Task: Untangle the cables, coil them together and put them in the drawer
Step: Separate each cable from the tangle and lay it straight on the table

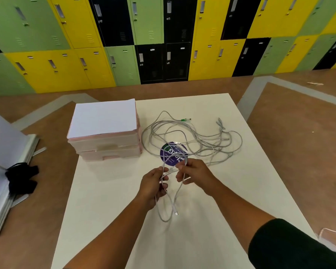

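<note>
L hand (153, 183) & R hand (192, 172) are pinching cable loops (170, 202) mid-table (105, 200), bare surface lying toward the near edge.

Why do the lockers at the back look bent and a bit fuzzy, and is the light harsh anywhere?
Head view: the wide-angle lens bows the lockers and splays the table edges; the whole frame is slightly soft, more so toward the corners. Head view: lighting is even, with soft shadows under the hands and beside the drawer unit, and no strong glare. The cables stay readable.
</note>
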A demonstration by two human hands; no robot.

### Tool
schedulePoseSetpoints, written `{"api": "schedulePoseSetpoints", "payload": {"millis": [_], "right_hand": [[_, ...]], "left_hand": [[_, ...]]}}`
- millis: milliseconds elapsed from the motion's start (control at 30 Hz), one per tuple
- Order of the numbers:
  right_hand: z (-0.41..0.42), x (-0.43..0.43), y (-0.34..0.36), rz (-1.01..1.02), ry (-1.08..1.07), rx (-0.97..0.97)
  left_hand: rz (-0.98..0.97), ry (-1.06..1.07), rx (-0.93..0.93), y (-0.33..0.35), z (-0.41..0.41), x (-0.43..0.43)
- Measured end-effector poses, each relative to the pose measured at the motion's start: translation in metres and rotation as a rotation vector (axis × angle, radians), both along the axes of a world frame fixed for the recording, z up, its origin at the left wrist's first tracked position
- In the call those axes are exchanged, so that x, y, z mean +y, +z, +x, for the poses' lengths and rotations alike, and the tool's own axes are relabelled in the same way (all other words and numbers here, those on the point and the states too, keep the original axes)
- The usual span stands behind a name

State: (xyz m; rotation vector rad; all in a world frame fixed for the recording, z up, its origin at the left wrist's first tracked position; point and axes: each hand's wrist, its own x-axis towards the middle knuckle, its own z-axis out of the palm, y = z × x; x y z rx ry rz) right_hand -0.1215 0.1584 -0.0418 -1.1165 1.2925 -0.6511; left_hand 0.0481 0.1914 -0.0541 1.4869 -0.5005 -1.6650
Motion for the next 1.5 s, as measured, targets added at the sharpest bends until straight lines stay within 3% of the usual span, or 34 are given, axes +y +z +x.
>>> {"api": "schedulePoseSetpoints", "payload": {"millis": [233, 400, 567, 700, 1000, 1233, 1367, 1500], "right_hand": [[0.001, -0.002, 0.005, -0.02, -0.119, 0.049], [-0.01, 0.0, 0.002, 0.055, -0.044, 0.167], [-0.016, 0.002, -0.003, 0.031, 0.044, 0.334], [-0.02, 0.005, -0.009, -0.048, 0.072, 0.426], [-0.023, 0.006, -0.009, 0.054, -0.021, 0.291], [-0.026, 0.005, -0.012, 0.099, 0.006, 0.317], [-0.04, 0.004, -0.019, 0.088, -0.036, 0.397], [-0.048, 0.0, -0.029, 0.002, 0.013, 0.564]], "left_hand": [[-0.121, -0.13, -0.195, 0.0, 0.008, 0.005], [-0.204, -0.205, -0.369, -0.007, 0.017, 0.01], [-0.156, -0.275, -0.463, -0.022, 0.025, 0.017], [-0.084, -0.265, -0.436, -0.021, 0.028, 0.02], [-0.074, -0.192, -0.401, -0.019, 0.032, 0.015], [-0.211, -0.093, -0.659, -0.029, 0.056, 0.014], [-0.237, -0.39, -0.878, -0.03, 0.086, 0.018], [-0.289, -0.54, -0.773, -0.024, 0.088, 0.021]]}}
